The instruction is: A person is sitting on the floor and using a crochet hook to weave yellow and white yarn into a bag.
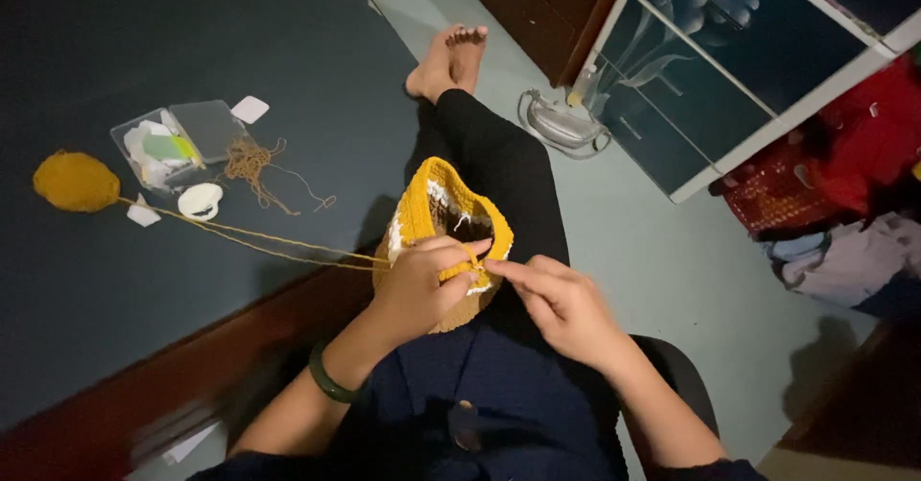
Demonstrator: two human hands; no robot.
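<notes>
The person sits with legs stretched out, and both hands meet over the lap. The left hand (417, 284) holds the near rim of a yellow crochet bag (443, 214), which has a white band and a darker inside; its fingers are closed on the edge of the work, and a dark green bracelet (329, 377) sits on its wrist. The right hand (561, 304) is just beside the left one, with thumb and forefinger pinched together at the same rim. It may hold a small hook there, but this is too small to tell. The two hands touch or almost touch at the fingertips.

The bag rests on the thigh, under and just beyond the hands, with its opening turned up toward the camera. A yellow yarn strand (249, 236) runs from the left hand far out to the left, over the dark bed cover (115, 49), to a yellow yarn ball (75, 181) that lies well apart from the hands.

Also to the left of the hands, near the yarn strand, there is a clear plastic box (177, 143) with small things inside, a loose tangle of brownish yarn (251, 163), a round white object (200, 200) and a few small white pieces.

Beyond the hands, the bare feet (449, 59) rest on the pale floor. To the right of the feet a clothes iron (561, 124) lies on the floor, close to a cabinet with dark glass doors (729, 49). Far to the right of the hands a pile of red and pale clothes (844, 193) lies.
</notes>
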